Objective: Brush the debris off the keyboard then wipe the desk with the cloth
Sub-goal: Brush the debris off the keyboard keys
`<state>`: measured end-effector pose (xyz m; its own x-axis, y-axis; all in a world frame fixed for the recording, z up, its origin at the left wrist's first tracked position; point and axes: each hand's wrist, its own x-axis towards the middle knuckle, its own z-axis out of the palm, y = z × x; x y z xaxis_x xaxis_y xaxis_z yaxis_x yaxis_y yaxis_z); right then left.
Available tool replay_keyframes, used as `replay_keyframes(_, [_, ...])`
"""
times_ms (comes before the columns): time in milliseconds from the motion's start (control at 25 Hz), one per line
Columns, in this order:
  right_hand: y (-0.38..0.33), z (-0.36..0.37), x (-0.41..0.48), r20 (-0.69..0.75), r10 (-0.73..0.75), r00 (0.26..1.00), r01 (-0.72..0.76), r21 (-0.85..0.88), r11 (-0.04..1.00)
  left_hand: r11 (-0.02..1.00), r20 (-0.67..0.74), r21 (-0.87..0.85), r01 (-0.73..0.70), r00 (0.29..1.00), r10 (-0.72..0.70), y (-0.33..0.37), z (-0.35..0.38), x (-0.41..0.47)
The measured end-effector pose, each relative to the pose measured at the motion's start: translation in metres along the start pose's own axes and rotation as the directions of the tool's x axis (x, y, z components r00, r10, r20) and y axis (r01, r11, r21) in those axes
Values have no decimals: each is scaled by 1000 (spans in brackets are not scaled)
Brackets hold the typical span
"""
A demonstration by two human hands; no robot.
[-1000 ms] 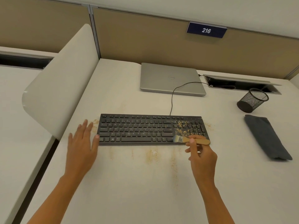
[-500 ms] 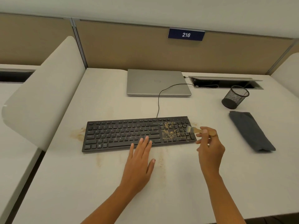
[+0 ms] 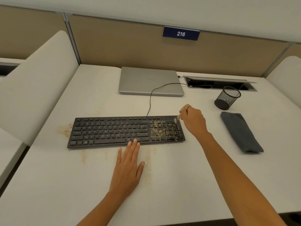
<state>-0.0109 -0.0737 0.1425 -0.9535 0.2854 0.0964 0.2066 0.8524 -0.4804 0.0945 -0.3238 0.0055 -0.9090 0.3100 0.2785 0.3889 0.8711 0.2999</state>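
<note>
While left grip (image 3: 128,167) lies flat, fingertips (image 3: 134,141) on keyboard (image 3: 114,131) edge, right grip (image 3: 193,119) pinches brush (image 3: 179,116).

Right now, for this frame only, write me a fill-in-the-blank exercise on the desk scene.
1. The right hand holds a small wooden ____ at the keyboard's far right corner.
2. The debris lies mostly on the keyboard's ____ end.
3. The laptop behind it is ____.
4. The blue sign reads ____.
Missing words: brush; right; closed; 216.
</note>
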Motion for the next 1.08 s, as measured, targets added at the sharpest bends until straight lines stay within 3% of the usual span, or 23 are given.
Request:
replay_keyframes(120, [12,-12,-23,130,27,991,-9,-135,991,1000,-2,17,9,1000,-9,0,2,-2])
replay_keyframes(280, [18,-13,-43,-11,33,999,-33,7,999,1000,-12,14,11,1000,-10,1,2,-2])
replay_keyframes(440, [20,-11,-48,15,19,1000,-19,-13,1000,999,-10,16,28,1000,-28,3,3,-3])
replay_keyframes(640, [9,1,-57,-4,-81,997,81,135,988,998,8,13,60,998,-60,1,6,-5])
replay_keyframes(840, [-7,16,-41,-55,-107,993,113,120,986,995,-1,17,97,995,-97,0,6,-8])
replay_keyframes(1080, [4,6,-47,37,-60,997,64,-107,992,994,27,64,90,995,-92,3,5,-9])
